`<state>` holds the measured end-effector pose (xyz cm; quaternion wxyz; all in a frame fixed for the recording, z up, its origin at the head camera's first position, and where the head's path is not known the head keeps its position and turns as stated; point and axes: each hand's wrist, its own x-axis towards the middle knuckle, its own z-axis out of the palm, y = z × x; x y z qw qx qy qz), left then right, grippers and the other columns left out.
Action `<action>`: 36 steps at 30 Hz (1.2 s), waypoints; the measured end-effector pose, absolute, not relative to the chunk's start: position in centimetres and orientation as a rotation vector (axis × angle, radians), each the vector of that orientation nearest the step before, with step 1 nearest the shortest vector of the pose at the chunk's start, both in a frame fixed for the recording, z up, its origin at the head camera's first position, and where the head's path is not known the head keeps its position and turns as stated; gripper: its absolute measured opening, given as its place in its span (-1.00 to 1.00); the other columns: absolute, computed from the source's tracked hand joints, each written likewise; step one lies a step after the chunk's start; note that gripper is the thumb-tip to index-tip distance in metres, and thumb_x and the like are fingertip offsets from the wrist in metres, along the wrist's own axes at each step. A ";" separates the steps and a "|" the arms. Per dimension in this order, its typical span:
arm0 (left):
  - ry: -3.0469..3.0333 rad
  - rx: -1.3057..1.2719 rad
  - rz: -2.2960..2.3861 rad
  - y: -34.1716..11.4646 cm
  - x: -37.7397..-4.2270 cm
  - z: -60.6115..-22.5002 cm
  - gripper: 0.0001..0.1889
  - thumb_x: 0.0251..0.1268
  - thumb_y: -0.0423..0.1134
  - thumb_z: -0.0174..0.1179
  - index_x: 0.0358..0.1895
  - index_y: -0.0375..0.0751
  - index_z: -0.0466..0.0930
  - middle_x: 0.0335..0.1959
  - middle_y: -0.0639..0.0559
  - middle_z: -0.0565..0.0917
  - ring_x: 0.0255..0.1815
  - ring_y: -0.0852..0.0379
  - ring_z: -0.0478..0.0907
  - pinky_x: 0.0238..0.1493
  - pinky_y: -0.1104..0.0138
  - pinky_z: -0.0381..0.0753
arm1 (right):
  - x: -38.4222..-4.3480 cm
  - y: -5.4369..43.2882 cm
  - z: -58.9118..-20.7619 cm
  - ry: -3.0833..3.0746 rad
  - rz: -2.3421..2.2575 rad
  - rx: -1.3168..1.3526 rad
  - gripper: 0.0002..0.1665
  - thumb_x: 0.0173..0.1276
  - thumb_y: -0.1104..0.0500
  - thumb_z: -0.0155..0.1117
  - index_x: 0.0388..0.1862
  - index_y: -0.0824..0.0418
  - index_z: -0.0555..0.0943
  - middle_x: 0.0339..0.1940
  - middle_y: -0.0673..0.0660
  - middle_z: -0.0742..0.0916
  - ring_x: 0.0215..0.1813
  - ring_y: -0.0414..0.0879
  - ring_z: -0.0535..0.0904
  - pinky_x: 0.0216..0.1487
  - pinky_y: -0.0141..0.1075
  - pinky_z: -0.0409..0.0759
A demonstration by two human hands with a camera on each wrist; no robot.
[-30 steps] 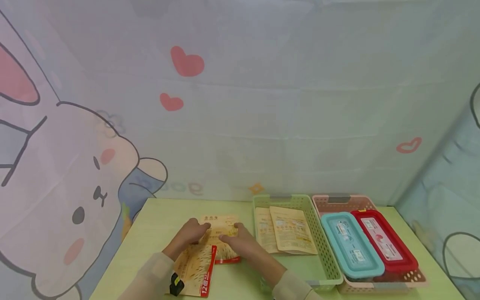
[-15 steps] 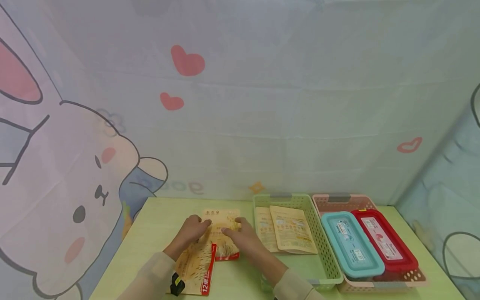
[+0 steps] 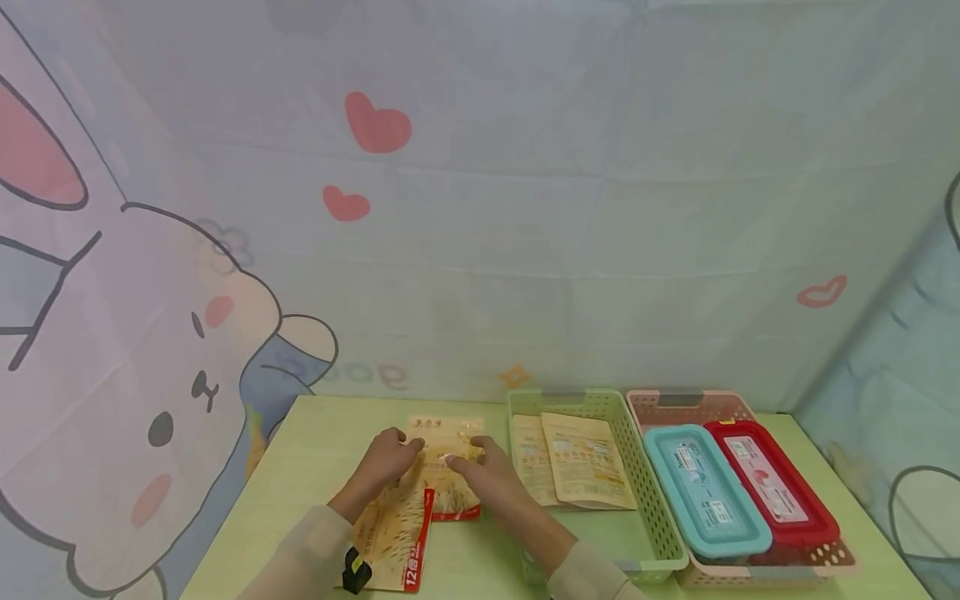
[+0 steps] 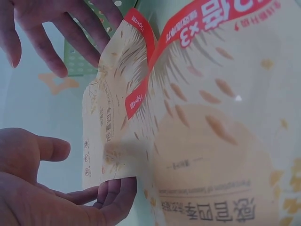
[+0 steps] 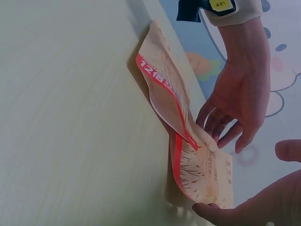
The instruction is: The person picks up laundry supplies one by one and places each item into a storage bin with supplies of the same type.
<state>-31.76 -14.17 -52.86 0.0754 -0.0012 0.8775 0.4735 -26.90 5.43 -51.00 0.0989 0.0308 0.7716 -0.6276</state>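
Two beige packaging pouches with red bands and grain prints lie on the pale table, one overlapping the other. My left hand is at the left edge of the farther pouch, its fingertips behind that edge and its thumb apart from it in the left wrist view. My right hand is at the opposite edge, fingers extended along it. The nearer pouch lies under my left forearm and covers a corner of the farther one. In the right wrist view both pouches look bent, with the right hand's fingertip at the farther pouch.
Right of my hands stands a green perforated basket holding flat beige pouches. Beside it, a pink basket carries a teal-lidded box and a red-lidded box. A printed cloth backdrop hangs behind the table.
The farther pouch has shifted slightly away from me, its far edge now higher in the head view. Both hands stay at its sides; the nearer pouch has barely moved.
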 end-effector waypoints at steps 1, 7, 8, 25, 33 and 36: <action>2.631 -0.002 1.425 -14.1 -31.8 -52.9 -0.38 0.67 -0.15 0.05 0.43 -0.71 0.26 -0.62 -0.09 0.49 -0.73 0.19 0.19 -0.46 0.23 0.46 | -26.9 5.4 -51.0 2.283 -1.859 0.094 -0.05 0.47 -0.14 0.42 0.59 0.35 0.29 0.51 0.54 0.40 0.50 0.51 0.34 0.37 0.42 0.39; 2.639 -0.005 1.438 -14.1 -31.8 -52.7 -0.41 0.67 -0.17 0.04 0.40 -0.70 0.29 -0.50 -0.18 0.56 -0.67 0.16 0.26 -0.47 0.25 0.44 | -26.9 5.5 -51.1 2.271 -1.878 0.087 -0.06 0.47 -0.12 0.42 0.59 0.35 0.29 0.53 0.56 0.37 0.53 0.53 0.28 0.39 0.43 0.36; 2.641 -0.003 1.440 -14.1 -31.8 -52.7 -0.42 0.67 -0.17 0.04 0.40 -0.70 0.29 -0.46 -0.19 0.56 -0.64 0.15 0.28 -0.45 0.24 0.45 | -26.9 5.5 -51.2 2.270 -1.879 0.085 -0.07 0.47 -0.12 0.42 0.59 0.34 0.29 0.54 0.56 0.37 0.54 0.53 0.27 0.39 0.43 0.36; 2.705 0.042 1.475 -13.5 -32.3 -51.7 -0.46 0.67 -0.18 0.06 0.37 -0.65 0.34 0.23 -0.50 0.55 0.18 -0.35 0.59 0.08 -0.14 0.66 | -26.8 5.7 -50.8 2.392 -1.840 0.017 -0.09 0.49 -0.16 0.40 0.59 0.30 0.32 0.56 0.47 0.40 0.54 0.48 0.30 0.40 0.40 0.38; 2.720 0.042 1.560 -13.2 -32.8 -51.5 -0.48 0.69 -0.16 0.08 0.42 -0.55 0.36 0.16 -0.41 0.58 0.03 -0.21 0.64 -0.04 -0.04 0.69 | -26.6 5.9 -50.4 2.450 -1.839 0.007 -0.13 0.51 -0.18 0.36 0.60 0.23 0.34 0.56 0.41 0.43 0.51 0.47 0.37 0.34 0.40 0.44; 2.733 0.034 1.602 -13.1 -32.9 -51.5 -0.48 0.68 -0.15 0.10 0.42 -0.52 0.38 0.13 -0.37 0.58 0.02 -0.19 0.63 -0.07 0.00 0.68 | -26.6 6.0 -50.4 2.452 -1.872 0.002 -0.16 0.52 -0.16 0.35 0.60 0.20 0.35 0.60 0.37 0.40 0.52 0.47 0.36 0.34 0.40 0.45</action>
